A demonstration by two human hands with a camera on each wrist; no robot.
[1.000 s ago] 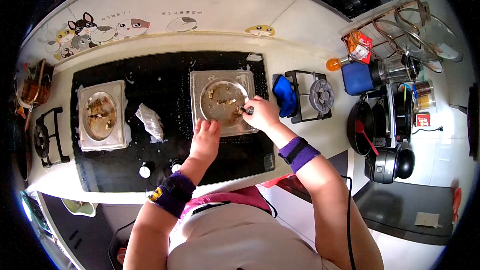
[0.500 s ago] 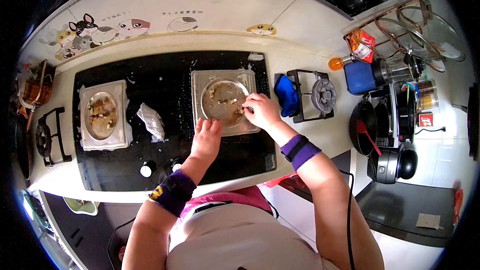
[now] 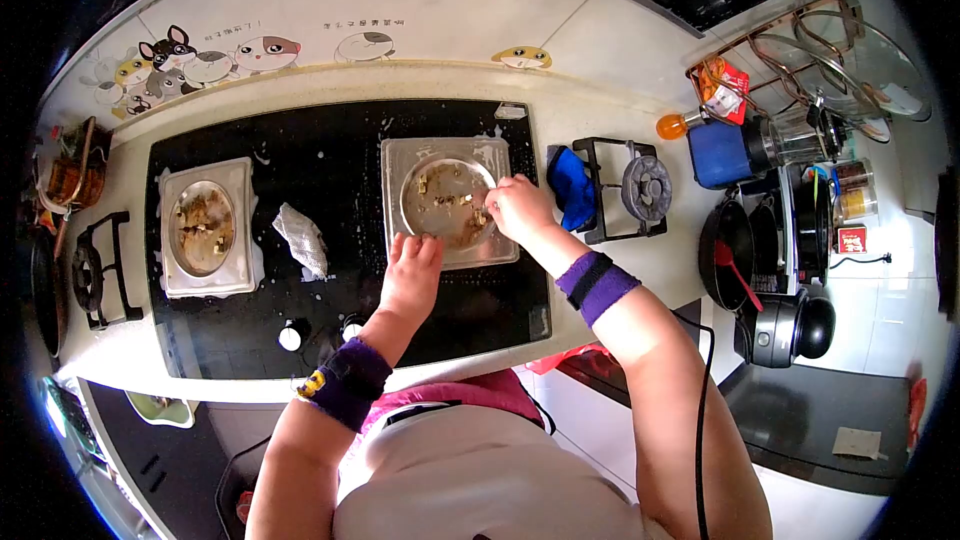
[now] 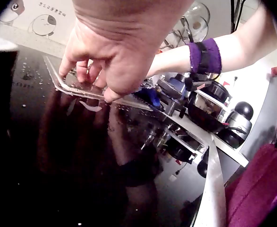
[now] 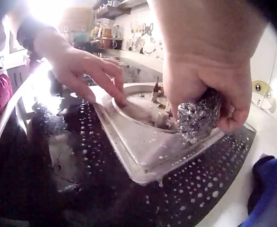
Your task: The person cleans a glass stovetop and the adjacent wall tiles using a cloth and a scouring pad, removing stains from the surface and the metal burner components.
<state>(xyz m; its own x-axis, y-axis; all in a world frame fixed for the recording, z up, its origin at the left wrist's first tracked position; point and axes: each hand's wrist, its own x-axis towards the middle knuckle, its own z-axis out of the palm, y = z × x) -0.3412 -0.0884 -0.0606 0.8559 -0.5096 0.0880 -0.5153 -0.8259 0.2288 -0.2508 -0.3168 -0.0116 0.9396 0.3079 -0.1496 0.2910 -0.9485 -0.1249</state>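
On the black glass cooktop (image 3: 340, 135) sits a square metal burner tray (image 3: 394, 165) with a round recess, brown grime and small burner parts in its middle. My right hand (image 3: 522, 208) grips a crumpled steel wool scrubber (image 5: 199, 118) against the tray's right side; from above, the hand hides the scrubber. At the tray's near left corner my left hand (image 3: 410, 278) rests its fingertips on the metal, with the fingers (image 5: 111, 78) reaching to the raised ring. The thumb lies by the tray's edge in the left wrist view.
A second wet burner tray (image 3: 172, 260) is on the left, with a crumpled grey cloth (image 3: 300, 238) between the two. Control knobs (image 3: 290, 338) stand near the front. To the right are a blue cloth (image 3: 571, 188), a pan support (image 3: 592, 232) and a burner head (image 3: 647, 190).
My right hand has shifted slightly toward the back along the tray's right side, and the scrubber seen earlier is now hidden from above. My left hand stays at the near corner.
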